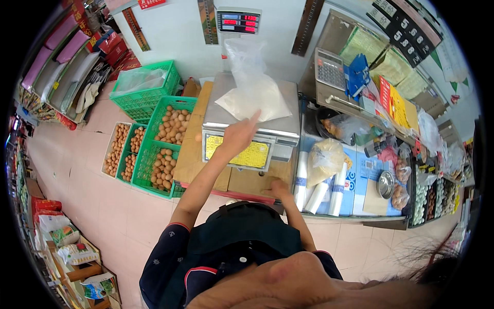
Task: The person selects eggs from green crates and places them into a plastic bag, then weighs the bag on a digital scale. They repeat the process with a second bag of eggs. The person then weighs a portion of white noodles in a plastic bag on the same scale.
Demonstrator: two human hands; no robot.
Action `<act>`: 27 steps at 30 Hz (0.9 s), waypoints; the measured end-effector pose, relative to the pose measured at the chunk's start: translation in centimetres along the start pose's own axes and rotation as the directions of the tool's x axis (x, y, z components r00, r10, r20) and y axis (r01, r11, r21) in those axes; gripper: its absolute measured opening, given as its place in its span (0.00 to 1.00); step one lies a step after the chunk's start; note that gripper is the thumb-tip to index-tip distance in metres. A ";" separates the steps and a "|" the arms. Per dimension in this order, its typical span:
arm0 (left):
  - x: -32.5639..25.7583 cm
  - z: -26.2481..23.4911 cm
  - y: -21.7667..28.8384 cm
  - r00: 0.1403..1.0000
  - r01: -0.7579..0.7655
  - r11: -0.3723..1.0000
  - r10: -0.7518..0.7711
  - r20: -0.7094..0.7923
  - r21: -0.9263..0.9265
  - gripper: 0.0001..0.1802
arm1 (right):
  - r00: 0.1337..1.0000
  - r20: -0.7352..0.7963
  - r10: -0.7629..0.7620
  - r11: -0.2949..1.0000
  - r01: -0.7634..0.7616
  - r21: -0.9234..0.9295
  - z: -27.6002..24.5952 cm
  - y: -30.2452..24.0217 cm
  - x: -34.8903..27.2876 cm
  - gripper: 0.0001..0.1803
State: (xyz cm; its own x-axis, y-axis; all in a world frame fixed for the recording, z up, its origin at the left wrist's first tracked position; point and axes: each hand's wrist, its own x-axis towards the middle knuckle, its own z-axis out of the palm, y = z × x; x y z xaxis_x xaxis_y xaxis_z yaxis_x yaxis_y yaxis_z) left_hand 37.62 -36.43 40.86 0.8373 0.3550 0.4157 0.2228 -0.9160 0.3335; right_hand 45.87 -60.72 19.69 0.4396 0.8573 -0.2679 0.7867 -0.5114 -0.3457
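A clear plastic bag of white powder or fine grain lies on the steel platform of a weighing scale, its loose top stretching up toward the display. My left hand reaches over the scale's front. Its index finger is stretched out against the bag's near side, and it grips nothing. Lower down, my right hand rests at the front edge of the wooden table, holding nothing I can see. Red digits glow on the scale's display. Yellow labels cover its front panel.
Green crates and a tray of eggs stand at the left. To the right are plastic bag rolls, a tied bag of pale food, a metal bowl and a calculator. Packaged goods fill the lower-left shelf.
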 end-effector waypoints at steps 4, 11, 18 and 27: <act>1.9 1.9 -1.2 0.994 0.105 0.984 -0.106 -0.002 0.141 0.24 | 0.998 -0.023 0.061 0.997 -0.062 -0.050 1.4 -0.2 0.3 0.36; 2.1 1.3 -2.4 0.962 0.017 0.998 -0.033 -0.273 -0.061 0.10 | 0.995 0.067 0.069 0.993 -0.075 0.095 0.4 -0.5 1.1 0.38; -6.0 -0.4 -3.3 0.873 0.425 0.855 -0.474 -0.115 -0.298 0.28 | 0.999 0.034 0.040 0.994 -0.043 0.104 0.6 -0.2 0.5 0.37; -12.7 5.0 -1.9 0.832 0.539 0.841 -0.522 0.187 -0.053 0.48 | 0.989 0.100 0.109 0.992 -0.114 0.044 -0.6 -1.1 0.7 0.39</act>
State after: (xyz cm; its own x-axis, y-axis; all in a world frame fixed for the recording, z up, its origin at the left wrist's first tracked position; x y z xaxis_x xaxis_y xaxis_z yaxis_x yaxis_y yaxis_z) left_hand 28.98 -40.11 30.72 0.6739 0.7387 0.0134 0.6125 -0.5687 0.5490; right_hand 45.57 -59.47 20.40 0.4774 0.7860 -0.3929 0.7113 -0.6082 -0.3524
